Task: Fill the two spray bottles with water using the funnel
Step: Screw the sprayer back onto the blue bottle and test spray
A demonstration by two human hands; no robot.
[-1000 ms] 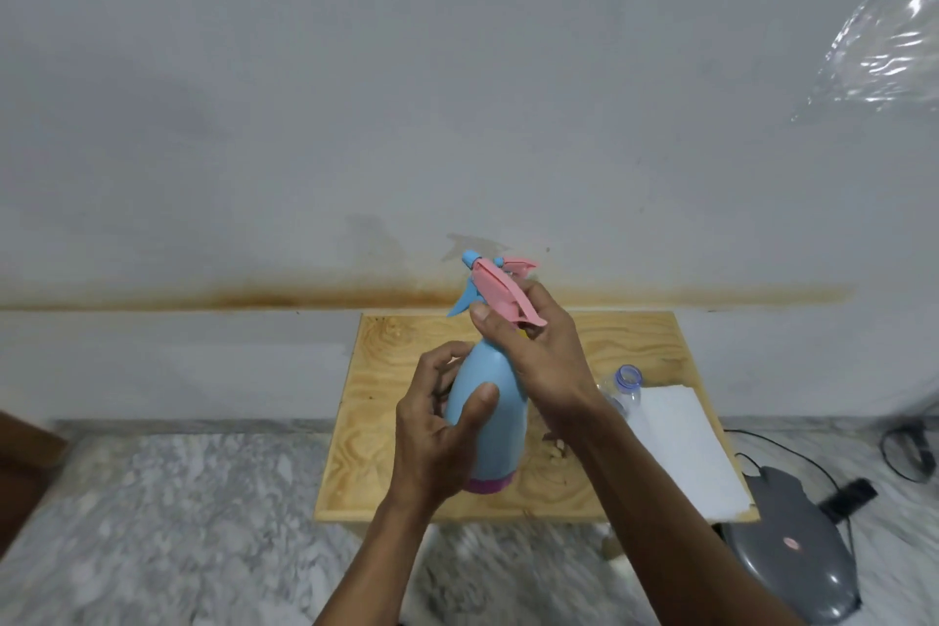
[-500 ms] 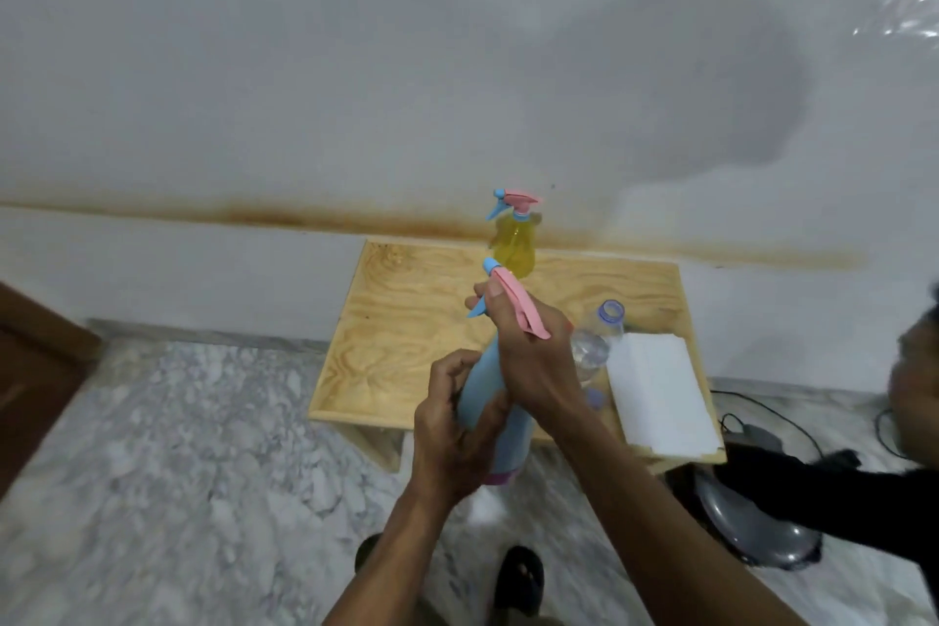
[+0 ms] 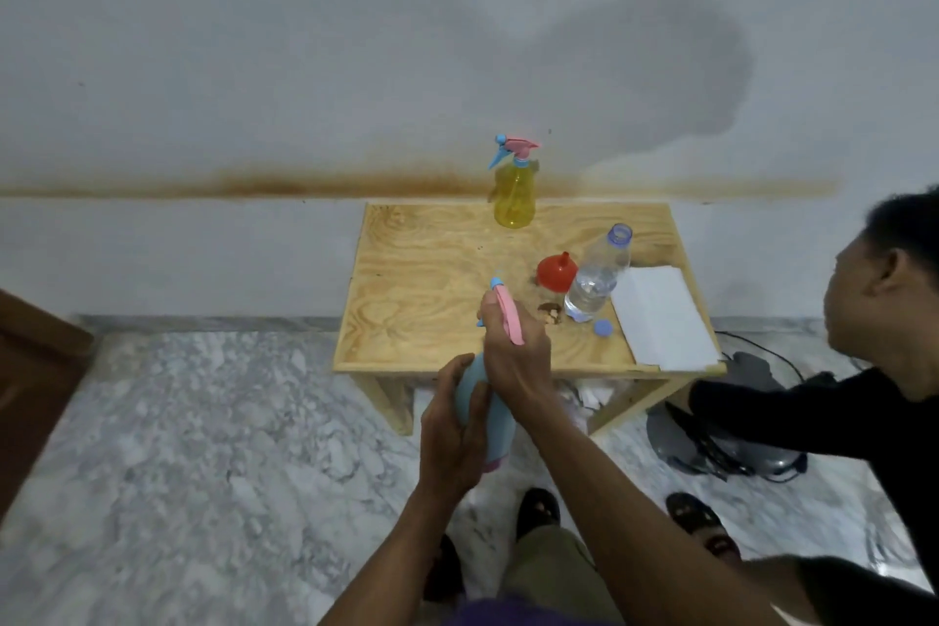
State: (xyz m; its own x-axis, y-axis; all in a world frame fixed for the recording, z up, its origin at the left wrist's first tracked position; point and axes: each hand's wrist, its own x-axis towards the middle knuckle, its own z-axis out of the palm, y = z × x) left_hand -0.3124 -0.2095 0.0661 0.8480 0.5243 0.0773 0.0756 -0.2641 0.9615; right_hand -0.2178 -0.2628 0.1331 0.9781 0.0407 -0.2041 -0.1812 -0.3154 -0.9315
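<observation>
Closest to me, the person held the blue spray bottle (image 3: 485, 414) up in the air, in front of the little wooden table (image 3: 432, 280). The left hand (image 3: 452, 427) was wrapped around its body. The right hand (image 3: 515, 356) was closed around the neck under the pink sprayer top (image 3: 508, 313), which was on the bottle. I think the top had to come off first, so no water had gone in.

On the table stood the red funnel (image 3: 555, 272), touching nothing but the wood. Just beside it stood an open water bottle (image 3: 597, 277), partly full.

Farthest back, near the wall, the yellow spray bottle (image 3: 514, 193) stood with its top on, waiting.
</observation>
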